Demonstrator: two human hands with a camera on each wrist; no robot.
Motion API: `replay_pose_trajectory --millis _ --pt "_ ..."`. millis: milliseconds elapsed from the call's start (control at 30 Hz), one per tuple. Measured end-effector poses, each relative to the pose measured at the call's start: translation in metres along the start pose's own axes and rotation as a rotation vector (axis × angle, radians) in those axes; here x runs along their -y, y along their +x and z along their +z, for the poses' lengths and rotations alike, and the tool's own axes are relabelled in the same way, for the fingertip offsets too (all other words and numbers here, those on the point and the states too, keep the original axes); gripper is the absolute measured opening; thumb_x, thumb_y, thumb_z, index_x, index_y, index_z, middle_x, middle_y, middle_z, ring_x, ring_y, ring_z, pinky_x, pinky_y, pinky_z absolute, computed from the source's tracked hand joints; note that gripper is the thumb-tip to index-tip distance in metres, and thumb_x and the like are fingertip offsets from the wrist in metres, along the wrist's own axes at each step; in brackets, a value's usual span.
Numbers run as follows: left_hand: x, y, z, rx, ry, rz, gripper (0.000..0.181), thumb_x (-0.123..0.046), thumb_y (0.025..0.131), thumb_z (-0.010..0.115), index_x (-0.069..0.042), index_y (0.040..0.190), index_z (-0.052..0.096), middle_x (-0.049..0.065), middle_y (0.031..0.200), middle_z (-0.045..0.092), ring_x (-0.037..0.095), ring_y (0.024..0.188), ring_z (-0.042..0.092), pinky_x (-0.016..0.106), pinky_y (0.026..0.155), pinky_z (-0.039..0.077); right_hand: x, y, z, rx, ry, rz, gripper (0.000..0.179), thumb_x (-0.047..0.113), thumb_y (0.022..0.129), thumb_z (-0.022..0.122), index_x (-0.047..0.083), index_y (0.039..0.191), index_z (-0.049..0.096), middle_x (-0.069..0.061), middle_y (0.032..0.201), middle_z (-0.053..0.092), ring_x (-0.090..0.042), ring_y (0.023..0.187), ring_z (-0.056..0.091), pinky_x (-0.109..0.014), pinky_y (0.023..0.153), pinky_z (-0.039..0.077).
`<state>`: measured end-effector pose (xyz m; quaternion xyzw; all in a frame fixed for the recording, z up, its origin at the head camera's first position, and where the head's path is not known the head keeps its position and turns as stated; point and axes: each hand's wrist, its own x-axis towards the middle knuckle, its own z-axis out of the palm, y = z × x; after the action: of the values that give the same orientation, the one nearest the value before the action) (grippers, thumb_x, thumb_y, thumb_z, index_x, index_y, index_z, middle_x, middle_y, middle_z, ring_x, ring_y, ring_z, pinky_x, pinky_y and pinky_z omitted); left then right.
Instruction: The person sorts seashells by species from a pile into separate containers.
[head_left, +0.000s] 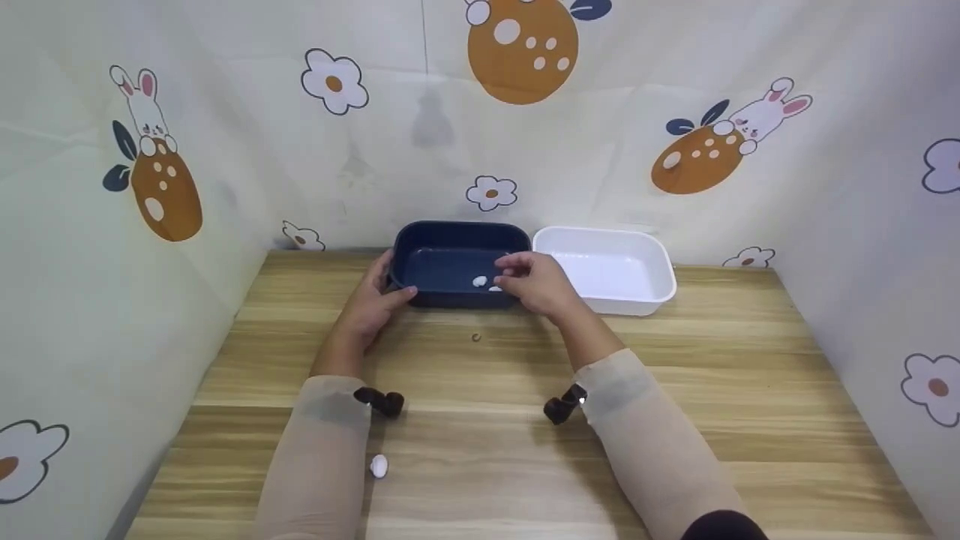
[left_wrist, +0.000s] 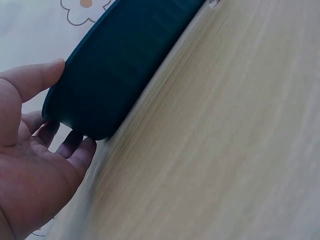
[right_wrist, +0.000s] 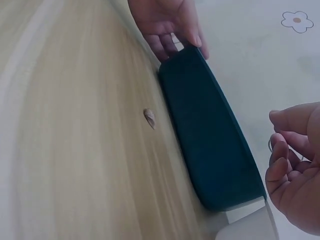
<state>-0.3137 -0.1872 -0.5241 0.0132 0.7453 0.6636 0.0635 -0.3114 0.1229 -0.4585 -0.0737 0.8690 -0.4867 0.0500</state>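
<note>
My left hand [head_left: 367,300] grips the left end of a dark blue rectangular bin [head_left: 465,300], thumb on the rim and fingers around the end wall. My right hand [head_left: 536,285] is over the bin's right end. Its fingers are bent, and a gap shows between thumb and forefinger. Inside the bin, a small white shell-like piece [head_left: 480,281] lies near the front wall, and another white piece [head_left: 495,289] shows just below the right thumb. In front of the bin, a small brownish pointed shell [right_wrist: 149,118] lies on the table.
Close against the dark bin's right side stands a white rectangular bin [head_left: 637,306]. A white oval piece [head_left: 379,466] lies on the wooden table [head_left: 465,420] beside my left sleeve. Patterned cloth walls [head_left: 247,142] enclose the table's back and sides.
</note>
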Motion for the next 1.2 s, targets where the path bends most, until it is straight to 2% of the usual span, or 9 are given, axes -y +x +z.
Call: replay_pose_trajectory --millis 167,333,567,800,1000,1200 --pt "-0.002 -0.001 0.0 -0.002 -0.002 -0.005 0.09 -0.016 0.099 0.076 -0.022 0.172 0.023 0.002 0.181 0.019 0.023 0.17 0.013 0.042 0.139 0.01 -0.002 -0.014 0.008 0.02 0.049 0.003 0.03 0.017 0.094 0.08 0.005 0.121 0.078 -0.004 0.103 0.075 -0.014 0.094 0.067 -0.024 0.083 0.055" --pt "-0.003 -0.002 0.0 -0.001 -0.005 -0.007 0.091 -0.016 0.099 0.076 -0.024 0.173 0.022 0.002 0.182 0.018 0.024 0.17 0.012 0.043 0.139 0.01 -0.005 -0.024 0.015 0.043 0.063 -0.007 0.03 0.016 0.094 0.081 0.002 0.121 0.078 -0.003 0.1 0.075 -0.012 0.089 0.065 -0.021 0.076 0.052" --pt "-0.002 -0.002 0.0 0.002 -0.006 -0.002 0.09 -0.015 0.099 0.075 -0.022 0.172 0.023 0.004 0.182 0.018 0.027 0.169 0.014 0.044 0.139 0.011 -0.012 -0.03 0.025 0.062 0.07 0.0 0.03 0.015 0.093 0.082 0.003 0.12 0.078 -0.002 0.099 0.074 -0.011 0.087 0.065 -0.022 0.075 0.052" --pt "0.001 0.001 0.0 0.009 -0.031 0.028 0.09 -0.011 0.099 0.074 -0.016 0.172 0.022 0.006 0.181 0.022 0.024 0.169 0.016 0.04 0.138 0.016 -0.019 -0.031 0.036 0.098 0.074 -0.032 0.029 0.012 0.093 0.08 0.001 0.12 0.078 -0.002 0.097 0.076 -0.009 0.085 0.065 -0.02 0.074 0.053" --pt "0.001 0.002 0.0 0.002 -0.018 0.027 0.089 -0.013 0.099 0.075 -0.016 0.172 0.023 0.006 0.18 0.024 0.024 0.169 0.017 0.041 0.138 0.015 -0.023 -0.034 0.039 0.133 0.067 -0.031 0.029 0.01 0.093 0.078 -0.001 0.12 0.077 -0.003 0.096 0.075 -0.008 0.084 0.065 -0.019 0.073 0.054" --pt "0.001 0.002 0.0 0.004 -0.018 0.021 0.089 -0.013 0.099 0.075 -0.018 0.172 0.024 0.006 0.18 0.024 0.025 0.168 0.018 0.042 0.138 0.016 -0.034 -0.03 0.047 0.157 0.046 -0.028 0.028 0.013 0.09 0.082 0.002 0.115 0.079 -0.006 0.098 0.078 -0.007 0.083 0.067 -0.018 0.073 0.055"
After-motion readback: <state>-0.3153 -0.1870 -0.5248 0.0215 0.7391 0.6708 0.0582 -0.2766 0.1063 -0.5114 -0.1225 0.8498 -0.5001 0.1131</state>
